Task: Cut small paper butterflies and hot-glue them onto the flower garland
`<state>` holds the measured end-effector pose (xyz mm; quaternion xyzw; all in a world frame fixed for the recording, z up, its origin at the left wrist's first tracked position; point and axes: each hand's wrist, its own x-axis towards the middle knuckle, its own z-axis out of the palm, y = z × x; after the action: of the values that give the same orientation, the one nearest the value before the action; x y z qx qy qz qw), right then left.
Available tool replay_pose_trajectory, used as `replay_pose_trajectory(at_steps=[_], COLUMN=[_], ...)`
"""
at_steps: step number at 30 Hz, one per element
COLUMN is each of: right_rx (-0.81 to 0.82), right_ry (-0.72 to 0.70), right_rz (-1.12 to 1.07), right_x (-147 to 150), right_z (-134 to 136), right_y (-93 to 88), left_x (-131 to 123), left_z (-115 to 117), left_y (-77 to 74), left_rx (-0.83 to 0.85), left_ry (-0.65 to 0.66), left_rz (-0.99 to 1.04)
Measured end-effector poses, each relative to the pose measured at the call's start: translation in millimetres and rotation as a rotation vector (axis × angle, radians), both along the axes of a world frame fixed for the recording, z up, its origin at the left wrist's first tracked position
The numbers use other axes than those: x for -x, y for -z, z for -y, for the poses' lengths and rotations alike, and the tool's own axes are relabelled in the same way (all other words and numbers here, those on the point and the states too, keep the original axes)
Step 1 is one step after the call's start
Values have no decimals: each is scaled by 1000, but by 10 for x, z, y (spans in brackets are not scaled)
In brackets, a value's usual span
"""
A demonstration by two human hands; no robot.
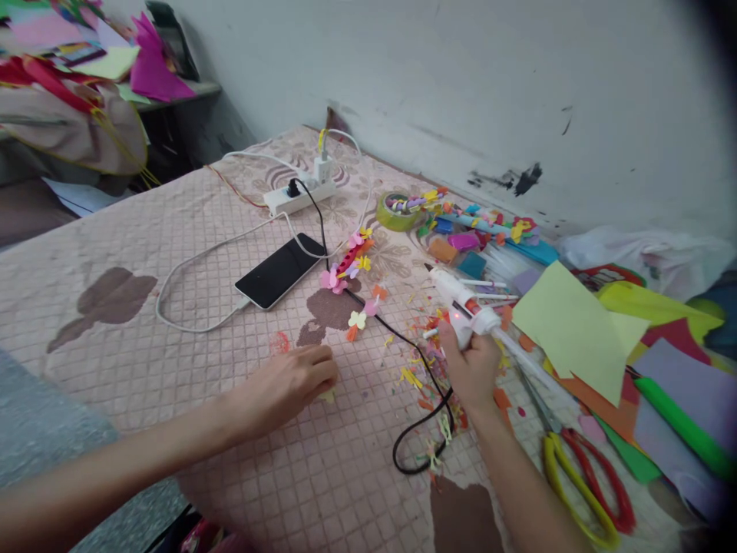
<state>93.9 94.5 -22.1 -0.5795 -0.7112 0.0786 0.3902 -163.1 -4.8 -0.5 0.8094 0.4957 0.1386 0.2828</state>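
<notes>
My right hand (473, 367) is wrapped round the handle of a white glue gun (461, 299), whose nozzle points up and left and whose red light is on. Its black cord (415, 430) loops down past my wrist. My left hand (295, 384) rests knuckles-up on the pink quilted cloth (173, 307), fingers curled over a small pale yellow paper piece (328, 396) at its fingertips. A strip of paper flowers (350, 263) lies beyond the left hand, with loose paper flowers (358, 319) near it.
A black phone (280, 270) lies on its white charging cable, which runs to a power strip (299, 198). A tape roll (396, 211), coloured paper sheets (576, 322) and foam scraps crowd the right. Yellow and red scissors (581, 480) lie at lower right. A wall runs behind.
</notes>
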Motion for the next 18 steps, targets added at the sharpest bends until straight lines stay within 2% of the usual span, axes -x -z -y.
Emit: replay_pose_trajectory(at_steps=[5, 9, 12, 15, 18], right_rx=[103, 367, 585, 748, 791], right_ry=[-51, -159, -254, -355, -412], right_rz=[-163, -423, -625, -667, -664], right_x=[-3, -10, -11, -23, -55], right_z=[73, 120, 136, 143, 169], right_y=[-103, -150, -153, -141, -113], left_x=[99, 122, 103, 81, 78], left_z=[-35, -150, -271, -376, -446], left_y=[17, -75, -181, -245, -241], left_rx=[69, 182, 224, 162, -28], left_ry=[-127, -315, -378, -390, -360], left_rz=[163, 434, 661, 798, 777])
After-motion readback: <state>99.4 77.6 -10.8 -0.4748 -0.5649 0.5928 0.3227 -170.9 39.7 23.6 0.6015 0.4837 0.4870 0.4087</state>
